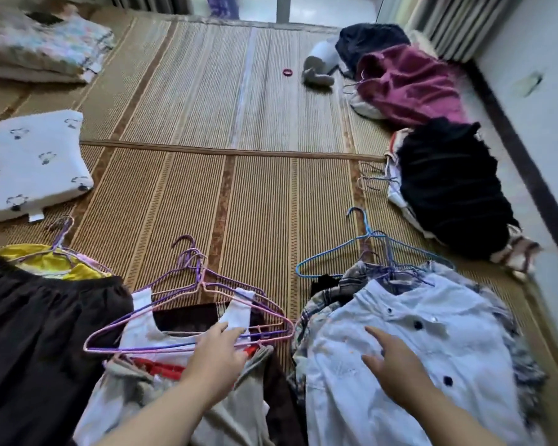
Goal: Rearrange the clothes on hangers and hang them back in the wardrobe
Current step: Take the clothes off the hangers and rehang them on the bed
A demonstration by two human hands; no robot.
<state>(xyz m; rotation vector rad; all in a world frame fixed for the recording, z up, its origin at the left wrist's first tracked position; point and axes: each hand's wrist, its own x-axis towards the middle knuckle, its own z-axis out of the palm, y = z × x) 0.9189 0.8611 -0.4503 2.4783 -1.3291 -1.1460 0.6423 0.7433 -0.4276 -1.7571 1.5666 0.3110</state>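
Observation:
A pile of pink and purple wire hangers (187, 297) lies on a white top (239, 312) and beige clothes at the bottom middle. My left hand (216, 358) reaches over it with straight fingers touching the white strap and a hanger bar. On the right a white shirt with dark buttons (432, 342) lies over plaid clothes, with blue hangers (368, 246) at its collar. My right hand (390, 368) lies open on the shirt's front. A dark brown skirt (39, 333) and a yellow garment (45, 262) on a hanger lie at the left.
Everything lies on a woven straw mat (207, 123). A white pillow (36, 162) and folded bedding (42, 43) sit at the left. Black clothes (451, 185) and maroon clothes (409, 82) with hangers are heaped along the right wall. A small pink ring (288, 72) lies far back.

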